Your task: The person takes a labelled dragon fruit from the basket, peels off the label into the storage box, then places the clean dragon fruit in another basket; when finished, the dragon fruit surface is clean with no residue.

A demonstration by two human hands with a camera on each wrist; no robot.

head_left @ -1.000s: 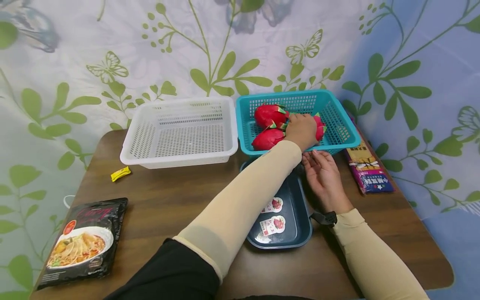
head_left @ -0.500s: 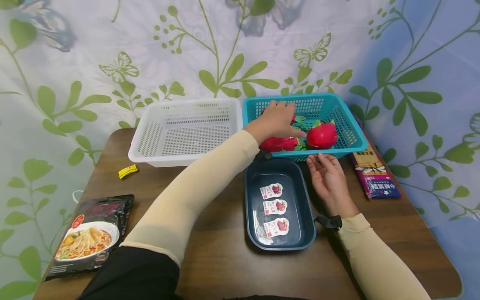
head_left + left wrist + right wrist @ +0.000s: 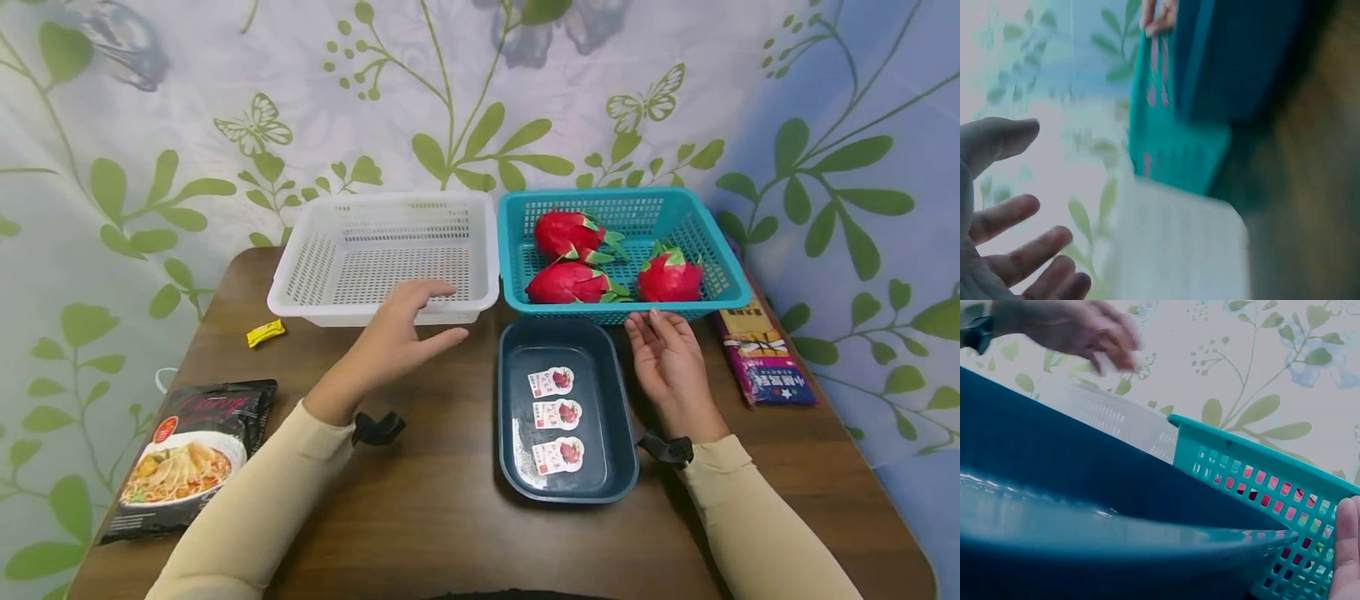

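Note:
My left hand [image 3: 401,333] hangs above the table, fingers spread and thumb apart, just in front of the white plastic basket [image 3: 298,315]; nothing is in it. In the left wrist view the fingers [image 3: 1029,250] are loosely bent. My right hand [image 3: 675,371] touches the front rim of the teal basket [image 3: 720,242] with its fingertips. One finger [image 3: 1347,531] lies along the basket's outer wall in the right wrist view. Inside that basket are three dragon fruits: one at the back left [image 3: 564,233], one at the front left [image 3: 566,283] and one at the right [image 3: 670,277].
A dark blue tray [image 3: 517,479] sits before the teal basket, with three printed labels [image 3: 557,415] in it. On the right lies a purple and yellow packet [image 3: 768,358]. A black noodle packet [image 3: 195,450] and a small yellow wrapper [image 3: 266,332] lie on the left.
My left hand has let go of a dragon fruit at the teal basket's right side and drawn back left toward me. The right hand stays at the rim.

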